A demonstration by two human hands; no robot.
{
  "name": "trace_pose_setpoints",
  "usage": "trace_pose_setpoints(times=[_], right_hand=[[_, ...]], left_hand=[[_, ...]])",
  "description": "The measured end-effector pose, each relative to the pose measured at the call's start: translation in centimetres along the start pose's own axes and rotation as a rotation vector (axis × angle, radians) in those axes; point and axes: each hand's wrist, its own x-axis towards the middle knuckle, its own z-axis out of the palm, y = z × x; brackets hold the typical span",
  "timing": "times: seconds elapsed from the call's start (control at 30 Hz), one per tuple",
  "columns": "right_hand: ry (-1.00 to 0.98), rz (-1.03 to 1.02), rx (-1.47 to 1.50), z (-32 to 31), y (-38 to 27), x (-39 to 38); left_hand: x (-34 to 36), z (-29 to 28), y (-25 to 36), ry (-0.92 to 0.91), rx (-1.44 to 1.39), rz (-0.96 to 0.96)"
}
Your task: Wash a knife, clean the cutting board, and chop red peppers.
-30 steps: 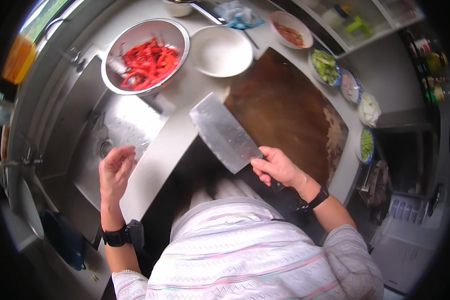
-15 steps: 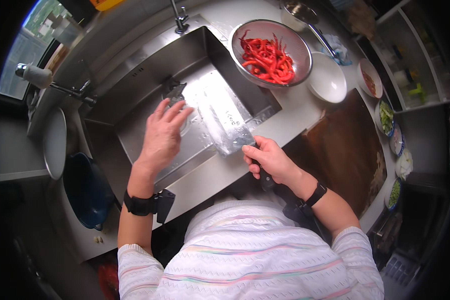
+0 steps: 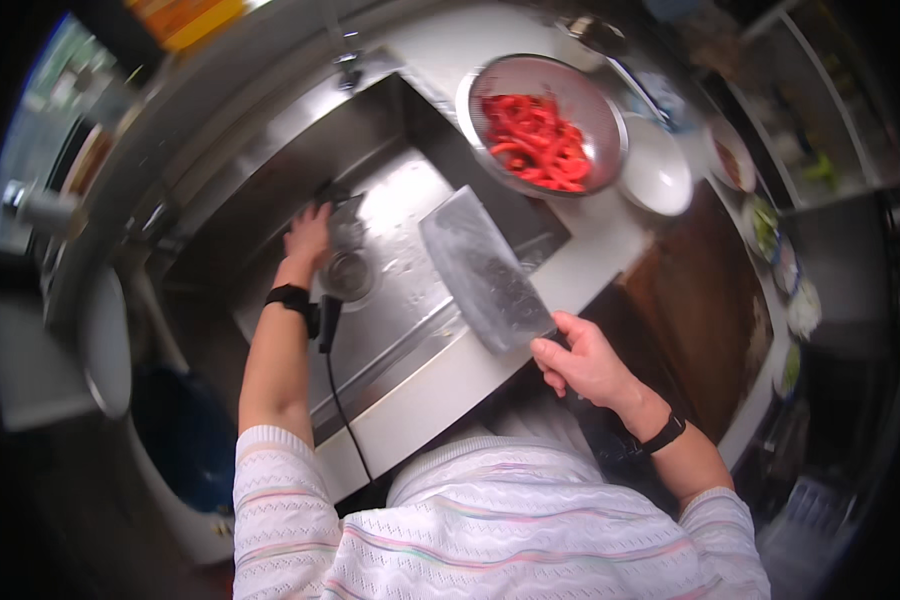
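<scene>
In the head view my right hand [image 3: 580, 365] is closed on the handle of a wide cleaver [image 3: 475, 265], whose wet blade hangs over the right part of the steel sink [image 3: 270, 190]. My left hand [image 3: 306, 235] reaches into the left of that basin, fingers apart, at a dark, unclear object [image 3: 346, 222] beside the drain [image 3: 350, 275]; whether it touches that object I cannot tell. A steel colander [image 3: 600, 150] holding red chilies [image 3: 535, 140] stands by the sink's back right corner.
A white bowl [image 3: 660, 165] sits right of the colander, near a wooden board [image 3: 700, 320] and several small food bowls [image 3: 805, 310]. A blue basin [image 3: 175, 440] and an upright white plate [image 3: 105, 330] are at left. A faucet [image 3: 348, 70] rises behind the sink.
The view has swung from the board toward the sink. My left hand has moved farther into the basin toward the dark object. The cleaver moved over the sink, still held in my right hand.
</scene>
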Motion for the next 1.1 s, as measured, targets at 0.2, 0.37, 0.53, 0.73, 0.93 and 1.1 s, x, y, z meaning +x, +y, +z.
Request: trace_pose_setpoints(times=[0.2,0.37,0.53,0.73,0.93,1.1], right_hand=[[0.094,0.032,0.107,-2.4,2.0,-5.2],[0.218,0.016,0.214,-4.8,3.6,-10.0],[0.292,-0.118,0.299,-7.9,6.5,-13.7],[0.504,-0.182,0.326,-13.8,10.2,-19.2],[0.802,-0.33,0.403,-22.6,15.2,-23.8],[0.84,-0.323,0.552,-27.4,18.2,-25.1]], left_hand=[[7.8,6.4,-3.2,-0.016,0.027,0.106],[8.3,6.9,-3.5,0.252,-0.11,0.153],[4.5,2.6,-5.1,0.061,-0.275,0.172],[1.1,2.6,-3.7,-0.003,-0.353,-0.112],[-4.6,0.9,-0.5,-0.043,-0.873,-0.2],[-8.1,-0.7,1.1,-0.061,-1.224,0.134]])
